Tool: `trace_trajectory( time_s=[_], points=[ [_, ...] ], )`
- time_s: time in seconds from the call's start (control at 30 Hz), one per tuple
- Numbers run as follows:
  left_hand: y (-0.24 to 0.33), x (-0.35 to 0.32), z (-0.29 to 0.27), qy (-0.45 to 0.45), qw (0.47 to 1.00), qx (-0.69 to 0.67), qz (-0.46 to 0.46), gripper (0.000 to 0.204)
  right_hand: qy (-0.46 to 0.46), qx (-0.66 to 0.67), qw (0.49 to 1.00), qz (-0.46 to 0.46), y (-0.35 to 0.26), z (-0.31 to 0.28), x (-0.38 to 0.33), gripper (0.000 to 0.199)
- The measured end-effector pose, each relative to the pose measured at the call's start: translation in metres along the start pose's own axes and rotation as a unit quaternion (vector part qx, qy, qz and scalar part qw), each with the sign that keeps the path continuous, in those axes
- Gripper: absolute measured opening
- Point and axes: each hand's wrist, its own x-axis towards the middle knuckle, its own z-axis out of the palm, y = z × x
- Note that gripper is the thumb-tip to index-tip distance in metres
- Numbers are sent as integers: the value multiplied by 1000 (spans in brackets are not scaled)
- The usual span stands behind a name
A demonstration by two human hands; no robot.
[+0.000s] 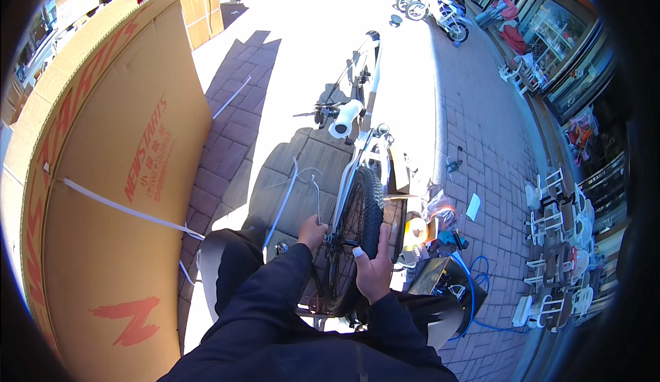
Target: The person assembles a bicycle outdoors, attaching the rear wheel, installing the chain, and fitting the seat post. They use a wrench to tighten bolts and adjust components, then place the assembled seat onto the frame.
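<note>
A white bicycle (pixel 355 159) stretches away from me, its rear or front wheel (pixel 371 200) with a knobbly black tyre between my knees. My left hand (pixel 313 233) is closed around a thin metal rod with a bent tip (pixel 317 193), shaped like a long hex key, just left of the wheel near its hub. On the tyre's right side my right hand (pixel 373 272) lies with fingers stretched along it and the thumb spread toward the wheel. White wrapping covers that thumb's tip. A white cylindrical part (pixel 346 118) sits farther along the bicycle.
A large cardboard box (pixel 124 196) stands close on my left, with a loose white strap (pixel 130 209). At right are an open black case (pixel 440 277), blue hose (pixel 472 296) and plastic wrapping (pixel 440 207). White child-sized seats (pixel 550 220) line the shopfront; parked bicycles (pixel 430 1) stand beyond.
</note>
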Motion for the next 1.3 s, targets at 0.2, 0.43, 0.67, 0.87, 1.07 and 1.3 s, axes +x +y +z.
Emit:
trace_trajectory(
  time_s=[0.2, 0.43, 0.67, 0.87, 1.07, 1.3],
  points=[
    [-43, 22, 21, -23, 953, 293, 73, 19, 7, -18, 1000, -21, -2, 0, 0, 85],
    [-36, 14, 18, -25, 958, 285, -24, 23, -30, 34, 998, 45, -7, -3, -1, 88],
    [-5, -12, 9, 47, 996, 48, -61, 29, -27, 32, 999, 26, -4, -3, -1, 88],
    [-6, -19, 8, 33, 982, 186, 15, 25, -3, 28, 999, -14, 12, 2, 0, 88],
    [-9, -12, -1, -127, 884, 428, 140, 20, -17, 23, 1000, -5, 25, 3, -1, 93],
    [-5, -17, 10, -16, 977, 197, -81, 42, -22, 32, 999, 12, 4, -1, -2, 92]
  ],
)
